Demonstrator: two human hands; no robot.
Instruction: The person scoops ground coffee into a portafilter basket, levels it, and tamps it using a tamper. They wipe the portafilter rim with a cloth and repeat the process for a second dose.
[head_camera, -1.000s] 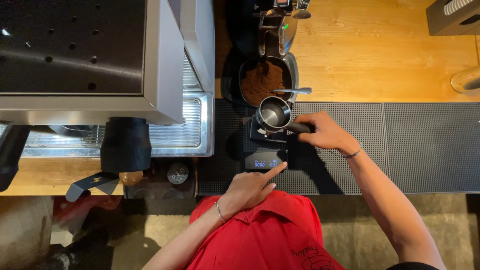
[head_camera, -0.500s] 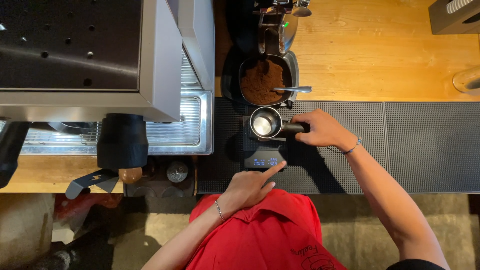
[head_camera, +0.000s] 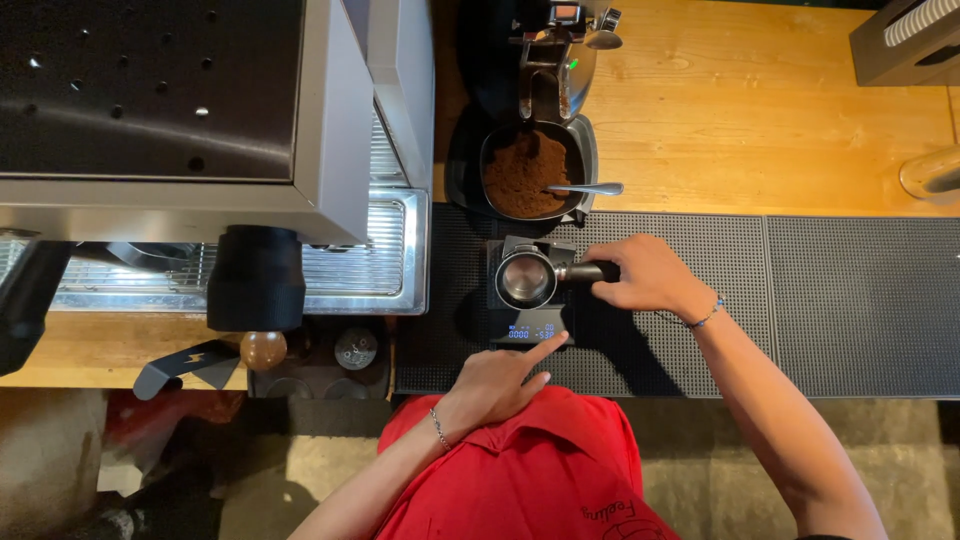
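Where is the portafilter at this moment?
In the head view, the portafilter sits on the small black scale, centre of the dark bar mat, below the tray of ground coffee; the right hand holds its handle.

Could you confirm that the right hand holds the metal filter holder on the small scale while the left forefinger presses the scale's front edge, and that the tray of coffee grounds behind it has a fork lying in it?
Nearly: in the head view the tray of coffee grounds holds a spoon, not a fork. The right hand does hold the filter holder on the scale, with the left hand pressing its front edge.

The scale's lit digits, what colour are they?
Blue, on the black scale, seen in the head view.
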